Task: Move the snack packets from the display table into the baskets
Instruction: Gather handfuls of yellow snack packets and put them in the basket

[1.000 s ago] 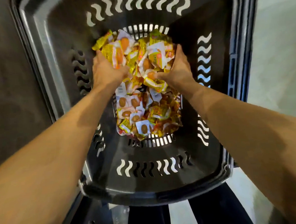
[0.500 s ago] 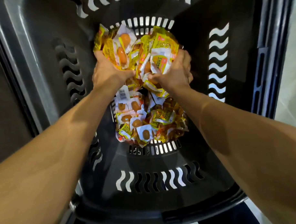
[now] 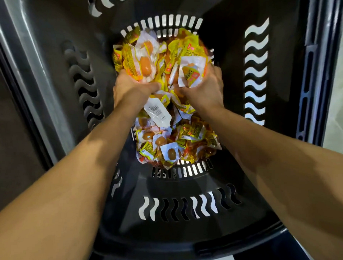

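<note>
Both hands meet just above the middle of the frame, inside a deep black basket (image 3: 189,216). The left hand (image 3: 132,90) comes in from the lower left and the right hand (image 3: 206,85) from the lower right. Their fingers are curled inward toward each other and cupped round a heaped bundle of snack packets (image 3: 164,58). The bundle stands up over the knuckles toward the upper centre of the frame. It is made of small yellow and white sachets, many with a clear window showing an orange-brown oval piece inside. The left hand grips the left half of the bundle, with one large windowed packet lying against its fingers. The right hand grips the right half, with a white and yellow printed packet folded over its thumb side. Between the two wrists a white packet with a barcode (image 3: 156,111) hangs tilted; whether a finger holds it cannot be told. Under it, lower in the centre of the frame, a loose pile (image 3: 177,143) of the same packets lies on the basket's floor. That pile covers most of the slotted bottom, and bright slots show along its far and near edges. The basket's walls rise on every side and are pierced with rows of wavy cut-outs, which glow white on the right wall and look dark on the left. Both bare forearms stretch in from the bottom corners. A pale floor (image 3: 339,104) shows in a strip along the right edge of the frame.
</note>
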